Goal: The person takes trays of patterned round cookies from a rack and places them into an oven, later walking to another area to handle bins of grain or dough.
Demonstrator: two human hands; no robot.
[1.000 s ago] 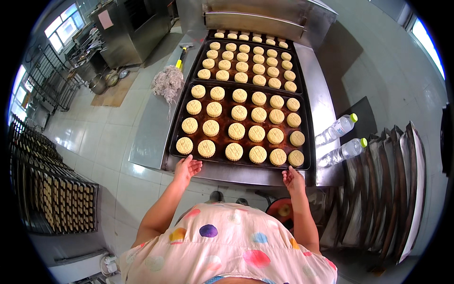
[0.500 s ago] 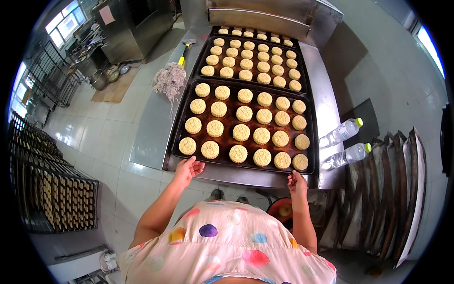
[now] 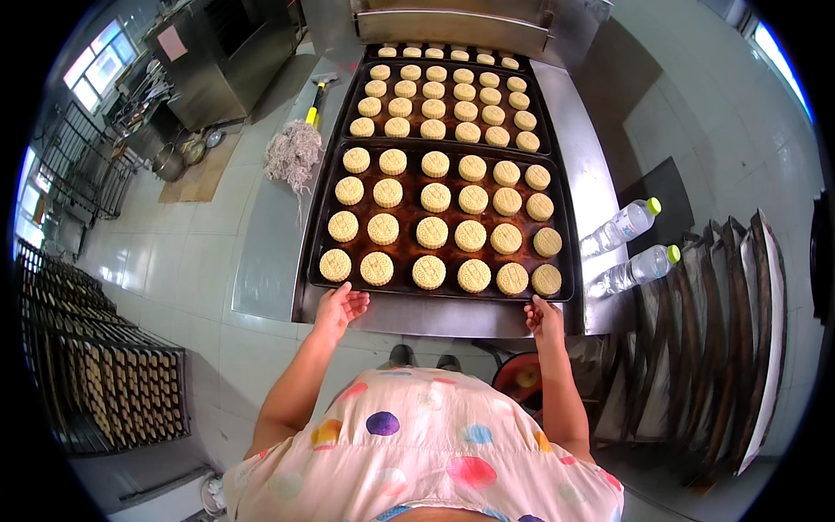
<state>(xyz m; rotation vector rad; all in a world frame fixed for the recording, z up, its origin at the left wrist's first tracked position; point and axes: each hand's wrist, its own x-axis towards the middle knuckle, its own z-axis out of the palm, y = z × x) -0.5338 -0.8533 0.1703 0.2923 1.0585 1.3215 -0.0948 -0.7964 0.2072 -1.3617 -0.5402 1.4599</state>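
Note:
A dark baking tray (image 3: 407, 250) with rows of round, pattern-stamped pastries (image 3: 432, 232) lies flat on the metal oven loading table. At its near left edge is my left hand (image 3: 340, 310), palm partly up, fingers stretched and loosely apart, thumb side against the rim. My right hand (image 3: 544, 319) is at the near right corner, its fingers curled and the thumb and forefinger closed at the rim. Behind, touching or nearly so, lies a second tray of pastries (image 3: 433, 108). A further row (image 3: 434, 53) shows in front of the metal oven front (image 3: 452, 29).
A grey string mop (image 3: 294, 153) with a yellow handle rests on the table's left side. Two clear bottles with green caps (image 3: 619, 228) lie to the right. Stacked dark trays (image 3: 696, 339) stand on edge at right; a loaded rack (image 3: 122, 383) is at left.
The near tray has slid slightly away from me, and its gap to the table's front edge has grown. The trays behind have moved toward the oven too. Both hands have followed the rim.

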